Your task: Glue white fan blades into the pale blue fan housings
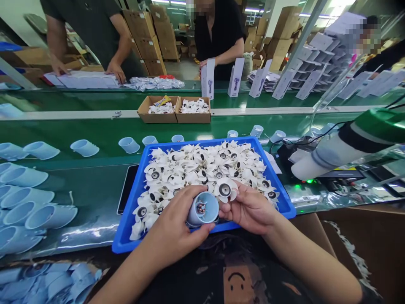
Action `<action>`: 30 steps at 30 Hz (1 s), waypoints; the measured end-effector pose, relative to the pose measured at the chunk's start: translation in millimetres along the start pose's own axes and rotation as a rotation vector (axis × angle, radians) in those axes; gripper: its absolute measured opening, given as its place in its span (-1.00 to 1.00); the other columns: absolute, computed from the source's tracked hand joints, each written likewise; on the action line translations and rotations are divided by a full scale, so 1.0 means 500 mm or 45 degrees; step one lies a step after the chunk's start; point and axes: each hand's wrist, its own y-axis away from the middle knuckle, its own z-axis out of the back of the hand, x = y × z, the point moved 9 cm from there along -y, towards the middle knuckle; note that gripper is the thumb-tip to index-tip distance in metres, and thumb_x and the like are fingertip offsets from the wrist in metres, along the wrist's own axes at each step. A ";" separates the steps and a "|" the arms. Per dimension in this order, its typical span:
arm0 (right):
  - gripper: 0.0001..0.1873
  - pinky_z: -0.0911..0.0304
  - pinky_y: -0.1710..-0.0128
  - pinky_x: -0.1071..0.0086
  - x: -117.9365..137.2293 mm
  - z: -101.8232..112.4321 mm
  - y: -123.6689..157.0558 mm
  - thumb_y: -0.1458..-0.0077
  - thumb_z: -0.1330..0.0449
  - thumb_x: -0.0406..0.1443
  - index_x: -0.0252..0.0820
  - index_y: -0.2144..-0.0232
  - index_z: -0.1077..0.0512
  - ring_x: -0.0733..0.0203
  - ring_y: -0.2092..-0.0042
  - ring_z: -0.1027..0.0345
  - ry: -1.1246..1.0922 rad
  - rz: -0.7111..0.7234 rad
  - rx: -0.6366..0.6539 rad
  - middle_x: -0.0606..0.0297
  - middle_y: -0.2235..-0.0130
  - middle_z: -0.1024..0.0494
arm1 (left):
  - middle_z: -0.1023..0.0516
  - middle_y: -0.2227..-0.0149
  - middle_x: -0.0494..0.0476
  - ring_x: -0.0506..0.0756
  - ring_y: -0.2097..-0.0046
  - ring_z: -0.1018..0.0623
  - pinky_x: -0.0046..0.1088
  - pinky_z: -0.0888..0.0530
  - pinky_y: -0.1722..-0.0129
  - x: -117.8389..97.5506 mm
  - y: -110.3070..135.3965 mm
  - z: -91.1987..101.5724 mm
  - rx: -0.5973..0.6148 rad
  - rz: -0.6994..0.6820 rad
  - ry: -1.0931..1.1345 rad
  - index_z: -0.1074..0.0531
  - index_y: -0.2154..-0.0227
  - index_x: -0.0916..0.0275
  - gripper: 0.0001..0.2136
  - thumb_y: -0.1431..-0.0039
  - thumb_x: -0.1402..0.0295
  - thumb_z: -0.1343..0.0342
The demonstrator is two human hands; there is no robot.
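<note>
My left hand (180,221) is wrapped round a light-blue plastic cylinder (206,207), its open end tilted up and showing a small motor with copper windings inside. Just right of it, my right hand (249,209) pinches a white fan impeller (225,190), whose dark ring and metal centre face me. The impeller and the cylinder are close together, with the impeller outside the opening. Both hands are over the front of a blue tray (286,202) heaped with white impellers (202,162).
Several blue cylinders (52,215) lie at left, with others along the green conveyor (104,126). Two cardboard boxes (177,118) hold more impellers. A white bottle-shaped device with a green top (341,143) stands at right. Two people (218,38) work across the line, near white cartons (236,78).
</note>
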 end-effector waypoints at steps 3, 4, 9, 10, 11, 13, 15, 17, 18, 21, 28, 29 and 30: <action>-0.57 -0.42 0.14 0.44 -0.002 -0.001 -0.001 -0.22 -0.39 -0.20 -0.20 0.04 -0.26 0.34 0.28 -0.46 0.013 -0.009 -0.013 0.30 0.31 -0.50 | -0.45 -0.12 0.18 0.23 -0.14 -0.47 -0.21 -0.46 -0.12 0.005 -0.001 0.005 -0.033 -0.011 -0.001 -0.23 -0.18 0.06 -0.42 -0.15 0.16 -0.31; -0.56 -0.42 0.15 0.45 -0.001 -0.002 -0.002 -0.22 -0.39 -0.21 -0.19 0.03 -0.26 0.33 0.28 -0.47 0.022 -0.010 -0.019 0.30 0.30 -0.50 | -0.45 -0.11 0.17 0.23 -0.13 -0.47 -0.22 -0.46 -0.12 0.005 -0.001 0.008 -0.048 -0.016 0.005 -0.24 -0.18 0.06 -0.41 -0.15 0.14 -0.32; -0.58 -0.41 0.19 0.45 0.001 -0.004 -0.011 -0.20 -0.40 -0.16 -0.21 0.11 -0.28 0.33 0.32 -0.45 0.097 -0.035 -0.041 0.31 0.35 -0.48 | -0.45 -0.10 0.17 0.21 -0.12 -0.47 -0.25 -0.44 -0.13 -0.003 0.000 0.022 -0.096 -0.054 0.040 -0.24 -0.19 0.08 -0.41 -0.15 0.14 -0.32; -0.58 -0.41 0.20 0.45 0.000 -0.003 -0.012 -0.20 -0.40 -0.14 -0.21 0.13 -0.28 0.32 0.33 -0.45 0.124 -0.041 -0.046 0.32 0.36 -0.48 | -0.46 -0.09 0.17 0.20 -0.11 -0.47 -0.25 -0.44 -0.13 -0.004 -0.001 0.023 -0.100 -0.058 0.043 -0.25 -0.19 0.08 -0.40 -0.15 0.14 -0.33; -0.58 -0.41 0.21 0.44 0.000 -0.003 -0.013 -0.20 -0.40 -0.12 -0.20 0.14 -0.28 0.32 0.33 -0.44 0.155 -0.040 -0.050 0.32 0.36 -0.47 | -0.46 -0.09 0.17 0.20 -0.11 -0.48 -0.26 -0.44 -0.12 -0.004 -0.003 0.024 -0.099 -0.060 0.045 -0.25 -0.18 0.08 -0.40 -0.14 0.14 -0.33; -0.56 -0.40 0.22 0.44 0.006 -0.006 -0.011 -0.20 -0.39 -0.08 -0.19 0.12 -0.30 0.33 0.34 -0.43 0.230 -0.013 -0.061 0.34 0.35 -0.47 | -0.48 -0.08 0.17 0.20 -0.10 -0.48 -0.26 -0.45 -0.11 -0.003 -0.006 0.024 -0.094 -0.065 0.045 -0.26 -0.18 0.08 -0.40 -0.13 0.16 -0.35; -0.61 -0.37 0.21 0.47 0.020 -0.014 -0.005 -0.22 -0.38 -0.11 -0.16 0.07 -0.35 0.34 0.32 -0.42 0.325 0.051 -0.075 0.34 0.31 -0.47 | -0.49 -0.08 0.17 0.20 -0.09 -0.49 -0.24 -0.44 -0.10 -0.001 -0.008 0.022 -0.082 -0.069 0.026 -0.26 -0.18 0.10 -0.40 -0.13 0.18 -0.35; -0.72 -0.33 0.12 0.44 0.050 -0.037 0.005 -0.26 -0.33 -0.23 -0.14 0.03 -0.42 0.32 0.21 -0.40 0.765 0.206 -0.074 0.29 0.20 -0.47 | -0.52 -0.07 0.17 0.21 -0.09 -0.49 -0.18 -0.42 -0.13 -0.002 -0.009 0.020 -0.085 -0.086 -0.016 -0.26 -0.18 0.11 -0.42 -0.14 0.23 -0.34; -0.76 -0.31 0.06 0.39 0.066 -0.057 0.010 -0.28 -0.29 -0.30 -0.14 0.01 -0.45 0.29 0.15 -0.38 1.107 0.307 -0.064 0.26 0.14 -0.46 | -0.53 -0.07 0.18 0.22 -0.09 -0.50 -0.15 -0.40 -0.15 -0.005 -0.010 0.020 -0.097 -0.108 -0.047 -0.27 -0.18 0.13 -0.43 -0.15 0.25 -0.33; -0.74 -0.27 0.00 0.27 0.078 -0.113 0.018 -0.29 -0.22 -0.40 -0.12 -0.02 -0.47 0.19 0.07 -0.32 2.052 0.526 -0.015 0.22 0.07 -0.40 | -0.57 -0.04 0.19 0.22 -0.08 -0.52 -0.12 -0.40 -0.15 -0.025 -0.007 0.022 -0.149 -0.203 -0.123 -0.28 -0.16 0.17 -0.50 -0.19 0.35 -0.27; -0.86 -0.25 0.18 0.36 0.060 -0.120 -0.025 -0.20 -0.33 -0.42 -0.19 0.17 -0.54 0.24 0.21 -0.26 2.182 0.519 0.007 0.31 0.26 -0.30 | -0.58 0.00 0.23 0.21 -0.05 -0.55 -0.15 -0.44 -0.11 -0.042 -0.007 0.022 -0.224 -0.217 -0.172 -0.30 -0.14 0.23 -0.56 -0.21 0.42 -0.21; -0.85 -0.26 0.17 0.36 0.060 -0.120 -0.020 -0.22 -0.31 -0.41 -0.17 0.14 -0.54 0.24 0.19 -0.27 2.136 0.540 0.036 0.30 0.24 -0.31 | -0.58 -0.02 0.22 0.22 -0.06 -0.54 -0.13 -0.43 -0.12 -0.042 -0.008 0.021 -0.182 -0.225 -0.164 -0.28 -0.17 0.21 -0.51 -0.20 0.38 -0.24; -0.82 -0.29 0.14 0.33 0.064 -0.122 -0.008 -0.24 -0.29 -0.39 -0.15 0.10 -0.53 0.23 0.16 -0.29 2.088 0.593 0.076 0.27 0.18 -0.33 | -0.57 -0.04 0.23 0.24 -0.09 -0.52 -0.10 -0.43 -0.13 -0.041 -0.009 0.021 -0.121 -0.239 -0.165 -0.26 -0.20 0.19 -0.45 -0.18 0.32 -0.28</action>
